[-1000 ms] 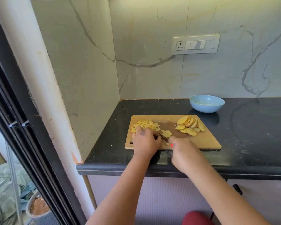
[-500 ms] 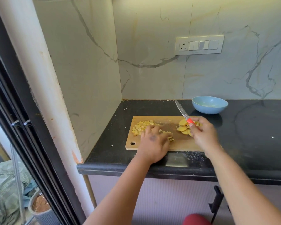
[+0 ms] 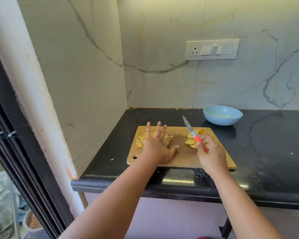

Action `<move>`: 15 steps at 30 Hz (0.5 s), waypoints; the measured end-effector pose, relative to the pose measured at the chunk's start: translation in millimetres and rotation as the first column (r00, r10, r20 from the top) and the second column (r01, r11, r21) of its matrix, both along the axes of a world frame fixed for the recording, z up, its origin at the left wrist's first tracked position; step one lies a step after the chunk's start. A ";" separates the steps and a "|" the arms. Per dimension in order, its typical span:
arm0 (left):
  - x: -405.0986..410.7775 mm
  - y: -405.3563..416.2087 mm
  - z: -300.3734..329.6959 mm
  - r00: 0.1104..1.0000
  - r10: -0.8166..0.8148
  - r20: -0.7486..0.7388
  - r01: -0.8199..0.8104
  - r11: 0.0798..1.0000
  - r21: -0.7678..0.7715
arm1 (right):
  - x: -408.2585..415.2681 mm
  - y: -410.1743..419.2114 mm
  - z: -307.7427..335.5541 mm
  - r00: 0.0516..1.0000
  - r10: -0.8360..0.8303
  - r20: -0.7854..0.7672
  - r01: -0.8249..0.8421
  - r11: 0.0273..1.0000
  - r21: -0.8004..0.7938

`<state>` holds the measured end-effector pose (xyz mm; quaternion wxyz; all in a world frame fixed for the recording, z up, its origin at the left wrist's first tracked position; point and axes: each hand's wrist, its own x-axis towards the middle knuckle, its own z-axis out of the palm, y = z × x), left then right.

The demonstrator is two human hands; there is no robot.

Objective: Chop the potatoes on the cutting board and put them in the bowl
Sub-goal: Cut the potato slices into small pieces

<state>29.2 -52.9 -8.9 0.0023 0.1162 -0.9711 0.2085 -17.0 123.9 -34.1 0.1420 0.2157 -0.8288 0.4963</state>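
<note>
The chopping step is in hand and partly complete. The cutting board [image 3: 183,159] lies on the black counter [image 3: 266,152] near its front edge. A heap of diced potato [image 3: 139,141] occupies the board's left end; a stack of uncut potato slices [image 3: 192,141] sits toward the right end, with bare board between the two. The left hand [image 3: 156,145] is spread above the diced heap, fingers straight and splayed, holding nothing; whether the palm touches the pieces cannot be told. The right hand [image 3: 211,154] grips the orange handle of the knife [image 3: 191,131], fingers curled around it, with the blade raised and angled up and to the left, its tip clear of the board and above the slices. The blue bowl [image 3: 223,115] stands on the counter just beyond the board's far right corner; it appears to hold no potato, so the transfer step is judged not yet begun. The next move calls for bringing a few slices to the bare middle of the board, steadying them with the left hand, fingertips kept back from the cutting line, and lowering the blade to cut them. Once all slices are diced, the pieces go to the bowl.
</note>
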 end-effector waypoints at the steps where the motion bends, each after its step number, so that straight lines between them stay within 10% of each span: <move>1: -0.7 -5.0 1.4 1.000 0.022 -0.012 -0.023 0.999 -0.027 | -0.4 0.0 -0.3 1.000 0.003 0.001 -0.003 1.000 0.000; 15: 7.9 -34.5 13.9 0.759 0.082 -0.647 0.239 0.888 0.393 | -14.7 11.4 -1.4 0.971 -0.200 0.133 0.233 0.919 -0.319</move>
